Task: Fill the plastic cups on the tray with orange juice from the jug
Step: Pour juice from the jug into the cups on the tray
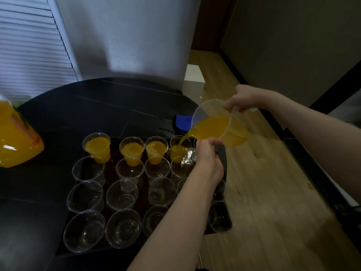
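Empty cups sit nearest me, and the pour has only reached the fourth cup of the far row.

From my seat I see the jug tilted just above my left hand, its spout sending an orange stream into the fourth cup, just left of that hand's knuckles; my right hand grips the jug's handle, and the left, fingers curled, seems to steady a cup at the tray's right edge, though I cannot tell exactly what it pinches. Further left of the hand, three filled cups stand in the same row. I judge three done, one partly filled, and the nearer rows all left. Well off to the left stands an orange juice bottle; beyond the hand lies a blue cloth.
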